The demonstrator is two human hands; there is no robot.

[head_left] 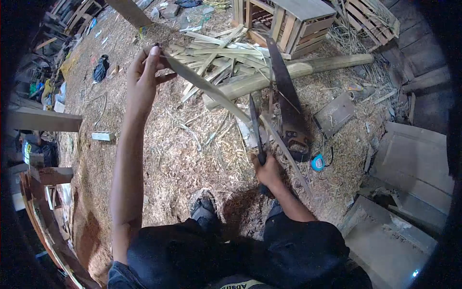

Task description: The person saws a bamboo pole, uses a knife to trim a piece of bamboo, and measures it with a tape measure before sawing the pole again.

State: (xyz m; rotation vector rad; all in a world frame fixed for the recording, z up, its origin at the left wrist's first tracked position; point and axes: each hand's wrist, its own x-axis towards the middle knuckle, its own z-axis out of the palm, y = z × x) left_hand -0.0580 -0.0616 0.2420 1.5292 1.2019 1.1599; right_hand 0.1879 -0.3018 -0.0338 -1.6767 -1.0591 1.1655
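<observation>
Raised at the upper left, my left hand [144, 72] pinches the end of a long thin strip [207, 87]. The strip slants down to the right, towards the knife. My right hand [269, 171] is wrapped round the dark handle of a knife [255, 123], whose blade points up and away from me. Another thin strip [288, 156] runs diagonally just right of the knife. Further right lies a hand saw [287, 91], its handle towards me. A blue tape measure [317, 163] rests on the shavings beside the saw handle.
Split strips [216, 60] are piled ahead, beside a thick pole [260, 83]. Wooden crates [308, 29] stand at the back. A flat board [335, 114] lies right of the saw, and panels [414, 159] lie at the right edge. A beam [45, 120] juts in from the left.
</observation>
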